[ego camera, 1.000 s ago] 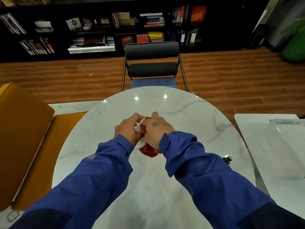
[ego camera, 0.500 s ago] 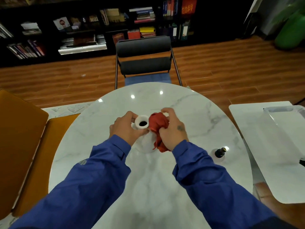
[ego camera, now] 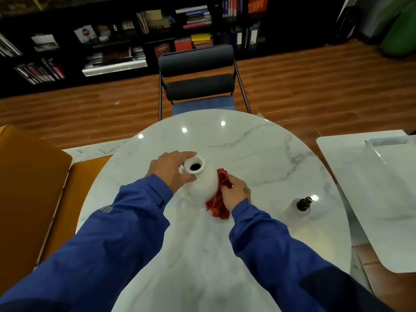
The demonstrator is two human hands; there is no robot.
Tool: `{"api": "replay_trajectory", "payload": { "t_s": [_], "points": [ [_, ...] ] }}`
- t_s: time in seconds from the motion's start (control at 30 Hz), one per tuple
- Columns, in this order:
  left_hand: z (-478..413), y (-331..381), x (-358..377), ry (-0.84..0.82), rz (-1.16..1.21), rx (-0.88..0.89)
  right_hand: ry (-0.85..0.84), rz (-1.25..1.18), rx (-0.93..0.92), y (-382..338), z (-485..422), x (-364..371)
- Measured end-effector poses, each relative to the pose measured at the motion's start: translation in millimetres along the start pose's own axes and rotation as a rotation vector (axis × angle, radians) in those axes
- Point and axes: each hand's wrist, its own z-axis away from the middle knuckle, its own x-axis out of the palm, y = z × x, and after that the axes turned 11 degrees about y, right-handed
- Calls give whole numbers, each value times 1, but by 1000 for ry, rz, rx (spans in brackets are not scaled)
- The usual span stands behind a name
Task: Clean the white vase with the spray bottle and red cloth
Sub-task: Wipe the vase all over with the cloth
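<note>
The white vase stands upright on the round marble table, its dark mouth facing up. My left hand grips its neck from the left. My right hand holds the red cloth pressed against the vase's right side, with the cloth's lower end hanging onto the table. The clear spray bottle with a black top stands on the table, to the right of my right hand and apart from it.
A black chair stands at the table's far side. An orange seat is on the left. A white side table with a clear tray is on the right. Dark bookshelves line the back wall.
My right hand slid the red cloth from the vase's neck down to its right side. The vase's mouth and body came into view. The camera tilted slightly, bringing the spray bottle further into view.
</note>
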Motion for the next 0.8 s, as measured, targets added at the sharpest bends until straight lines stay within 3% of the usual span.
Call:
{"api": "replay_trajectory", "payload": {
  "t_s": [0.2,0.3,0.37,0.43,0.5,0.57,0.63,0.73,0.8],
  "points": [
    [5,4,5,96,-3,-60,-98,82,-415,-37,-15,0],
    [8,9,7,147,-33,-94,-51,56,-479,-21,-8,4],
    [10,11,7,174,-31,-114,-16,-101,-370,-2,4,5],
    [11,12,6,182,-41,-123,-10,-270,-127,16,14,7],
    [11,14,5,169,-55,-127,-24,-269,62,23,19,6],
    [12,14,4,158,-66,-126,-38,-204,119,22,15,4],
    [13,15,5,171,-58,-142,-24,-149,29,14,6,5],
    [14,19,9,221,-75,-201,-16,22,-367,0,-9,11],
    [14,23,12,248,-115,-221,-30,55,-532,-1,-15,16]
  ]
}}
